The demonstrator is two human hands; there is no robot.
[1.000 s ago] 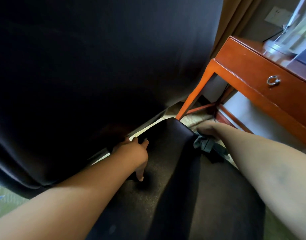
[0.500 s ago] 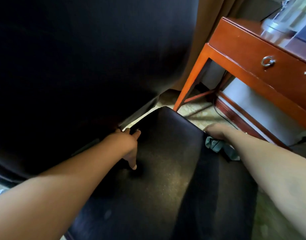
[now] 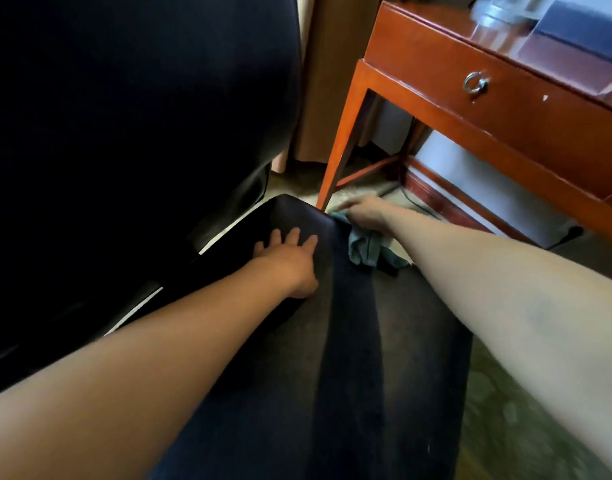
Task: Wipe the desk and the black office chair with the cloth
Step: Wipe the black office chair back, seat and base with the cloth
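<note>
Clearly the wiping is on the black office chair (image 3: 349, 358), whose seat fills the view from 6 o'clock up to the centre, its backrest at 9 to 11 o'clock. Near the seat's far corner, the left hand (image 3: 287, 258) lies flat with straight, spread fingers. Just past that corner, toward 1 o'clock, the right hand (image 3: 361, 213) presses the teal cloth (image 3: 365, 245) against the seat's side edge; its fingers are blurred, so their curl cannot be told. Being soft and limp, the cloth dangles below the hand and probably works best bunched into the palm. At 2 o'clock stands the desk (image 3: 436, 60).
</note>
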